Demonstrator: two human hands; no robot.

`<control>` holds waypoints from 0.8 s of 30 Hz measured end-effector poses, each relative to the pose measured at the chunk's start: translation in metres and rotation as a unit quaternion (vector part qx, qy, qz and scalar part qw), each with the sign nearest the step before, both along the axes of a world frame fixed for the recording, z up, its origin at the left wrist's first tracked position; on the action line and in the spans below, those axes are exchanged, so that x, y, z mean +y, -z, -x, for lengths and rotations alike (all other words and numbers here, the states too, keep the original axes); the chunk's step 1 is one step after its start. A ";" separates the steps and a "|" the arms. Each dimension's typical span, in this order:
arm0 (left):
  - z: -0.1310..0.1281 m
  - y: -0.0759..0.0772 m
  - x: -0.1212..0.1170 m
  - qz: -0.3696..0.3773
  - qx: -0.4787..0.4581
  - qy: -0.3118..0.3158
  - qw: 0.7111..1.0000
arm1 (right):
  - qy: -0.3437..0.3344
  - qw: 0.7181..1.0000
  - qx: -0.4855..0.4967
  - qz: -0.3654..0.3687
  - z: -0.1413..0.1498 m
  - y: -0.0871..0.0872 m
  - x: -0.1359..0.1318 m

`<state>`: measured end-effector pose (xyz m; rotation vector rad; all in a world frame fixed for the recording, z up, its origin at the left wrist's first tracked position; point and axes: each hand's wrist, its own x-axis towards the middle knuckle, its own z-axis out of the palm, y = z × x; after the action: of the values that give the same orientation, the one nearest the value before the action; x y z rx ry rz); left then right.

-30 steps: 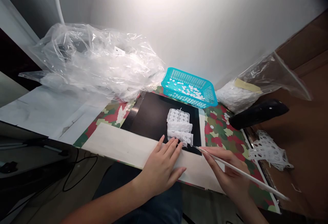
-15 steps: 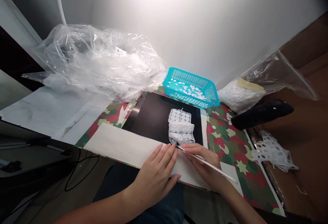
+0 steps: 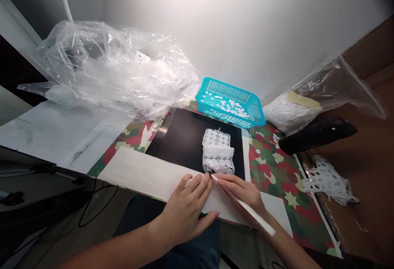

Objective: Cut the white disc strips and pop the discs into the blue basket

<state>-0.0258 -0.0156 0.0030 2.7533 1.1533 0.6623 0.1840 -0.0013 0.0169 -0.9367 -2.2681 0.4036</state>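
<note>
A translucent white molded piece with rows of round knobs (image 3: 218,151) rests on the black mat (image 3: 184,137), its near end by my fingertips. My right hand (image 3: 243,197) is closed around a long, slim white tool (image 3: 255,216). The tool looks like tweezers, though its exact kind is unclear. Its tip meets the near edge of the molded piece, beside my left fingertips. My left hand (image 3: 189,209) is open above the white strip (image 3: 138,168), fingers extended and thumb apart. What lies under its fingertips is hidden.
Behind the mat stands a turquoise basket (image 3: 230,86) with small white discs. Clear plastic bags (image 3: 117,72) fill the back left. On the right are a bag of white pieces (image 3: 286,113), a black elongated object (image 3: 318,136) and perforated white scraps (image 3: 331,181).
The white tool has turned in my right hand; its rear end has swung toward me and left, showing a broader side. My left index finger is more bent. The view has shifted slightly.
</note>
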 end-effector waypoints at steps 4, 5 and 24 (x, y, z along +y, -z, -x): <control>-0.001 0.002 0.000 -0.007 -0.020 -0.013 1.000 | 0.001 0.997 -0.033 -0.066 0.005 0.000 0.002; -0.001 0.003 0.000 -0.006 -0.020 -0.012 1.000 | 0.010 0.997 -0.041 -0.071 0.005 0.001 0.003; 0.005 -0.001 0.003 0.056 -0.039 -0.013 0.998 | 0.225 0.950 0.180 0.123 -0.013 -0.034 -0.001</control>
<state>-0.0303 -0.0130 0.0044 2.6005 1.1734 0.6780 0.1967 -0.0020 0.0506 -1.3473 -1.6382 0.6021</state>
